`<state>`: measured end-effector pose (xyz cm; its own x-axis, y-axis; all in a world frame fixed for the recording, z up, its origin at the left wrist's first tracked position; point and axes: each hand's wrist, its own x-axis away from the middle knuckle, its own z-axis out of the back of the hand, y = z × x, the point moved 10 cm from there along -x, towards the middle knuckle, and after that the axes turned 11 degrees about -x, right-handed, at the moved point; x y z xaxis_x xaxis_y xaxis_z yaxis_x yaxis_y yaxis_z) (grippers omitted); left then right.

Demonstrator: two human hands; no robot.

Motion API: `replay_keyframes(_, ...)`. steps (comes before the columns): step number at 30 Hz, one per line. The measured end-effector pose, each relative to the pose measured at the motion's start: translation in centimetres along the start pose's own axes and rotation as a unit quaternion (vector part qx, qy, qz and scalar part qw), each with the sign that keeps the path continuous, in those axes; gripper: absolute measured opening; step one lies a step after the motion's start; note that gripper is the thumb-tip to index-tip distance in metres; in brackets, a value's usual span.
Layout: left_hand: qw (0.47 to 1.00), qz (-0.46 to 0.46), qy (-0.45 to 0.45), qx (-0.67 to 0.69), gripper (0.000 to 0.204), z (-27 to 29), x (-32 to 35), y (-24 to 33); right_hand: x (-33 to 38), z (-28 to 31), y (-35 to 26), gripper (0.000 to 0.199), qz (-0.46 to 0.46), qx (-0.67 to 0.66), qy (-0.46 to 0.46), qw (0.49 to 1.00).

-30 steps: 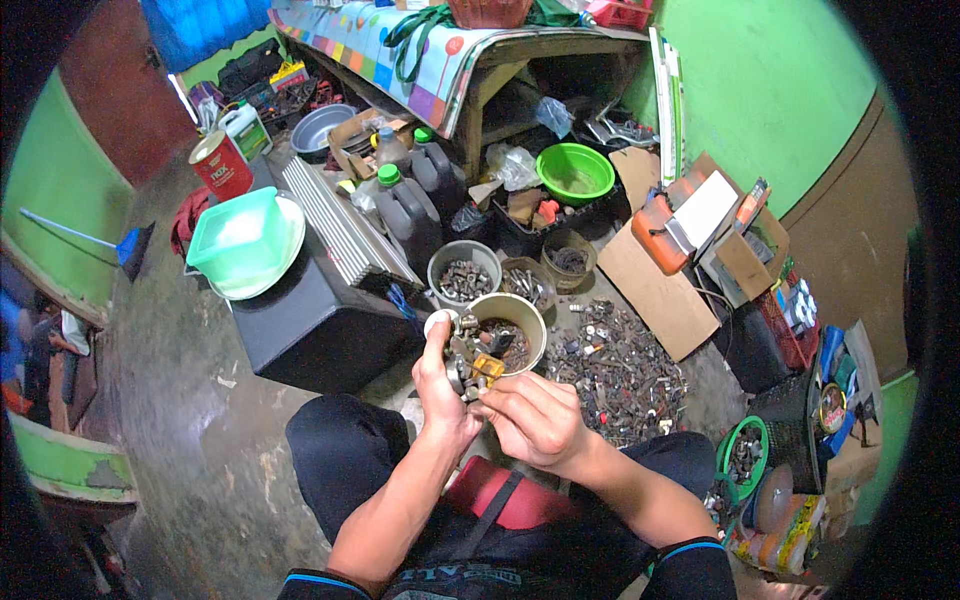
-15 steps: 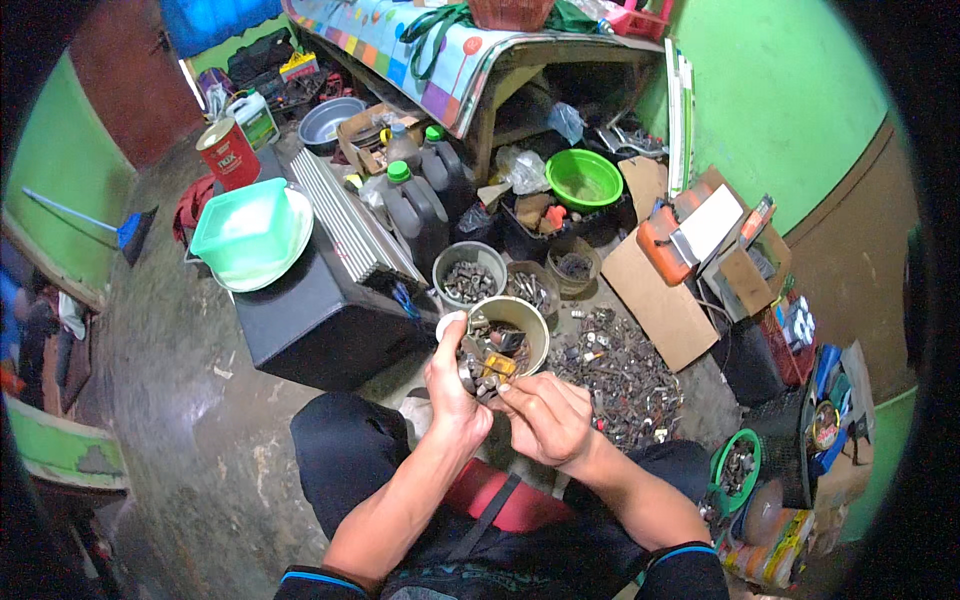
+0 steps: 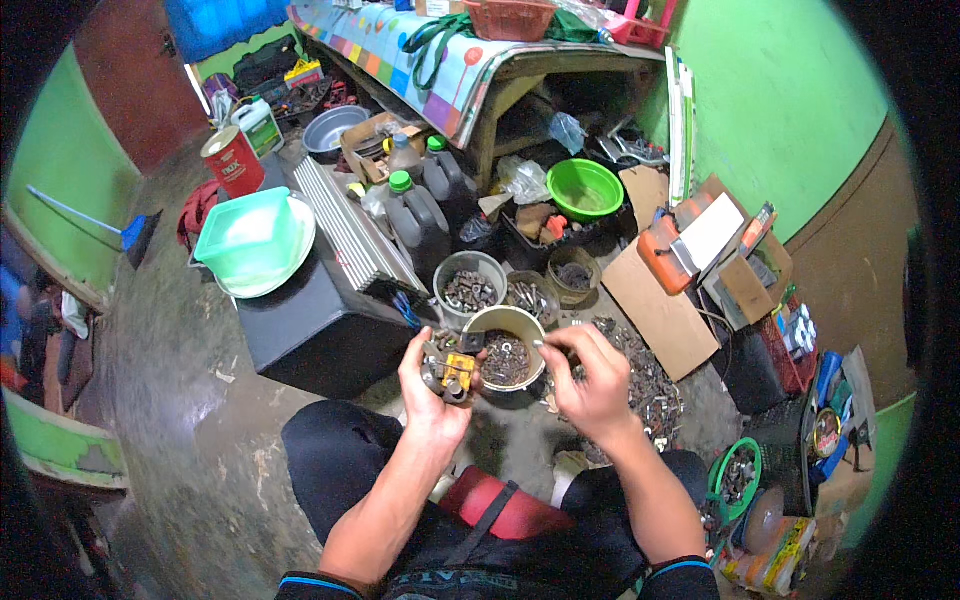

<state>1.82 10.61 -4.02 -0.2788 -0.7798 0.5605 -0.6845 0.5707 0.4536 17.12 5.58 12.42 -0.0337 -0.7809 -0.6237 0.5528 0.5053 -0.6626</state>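
Yellow-and-grey metal parts (image 3: 449,371), a small cluster with dark fittings, sit clenched in the left hand (image 3: 430,395) beside one cream tin of hardware (image 3: 507,352). Right hand (image 3: 592,378) hovers over the tin's rim, fingertips pinched together; contents indiscernible. Three more tins stand behind.

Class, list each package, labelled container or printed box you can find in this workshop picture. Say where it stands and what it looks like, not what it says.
Red cylindrical tin with a pale label: on the floor, upper left.
White plastic jug with a green label: just behind the tin.
Open brown cardboard box: right, by the green wall.
Dark plastic jugs with green caps: beside the black case.
Yellow printed packet: lower right corner.
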Motion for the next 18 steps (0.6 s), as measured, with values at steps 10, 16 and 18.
replay_keyframes(10, 0.997, -0.067, 0.011, 0.021, 0.032, 2.2, 0.6, 3.7, 6.1, -5.5, 14.9, 0.018, -0.246, 0.206, -0.334, 0.886)
replay_keyframes(16, 0.997, -0.066, 0.034, 0.011, 0.031, 3.1, 1.2, 4.2, 6.5, -7.8, 16.0, 0.014, -0.252, 0.210, -0.343, 0.880)
replay_keyframes(18, 0.997, -0.069, 0.033, 0.010, 0.031, 3.4, 1.0, 4.2, 6.2, -8.2, 16.1, 0.015, -0.243, 0.214, -0.345, 0.881)
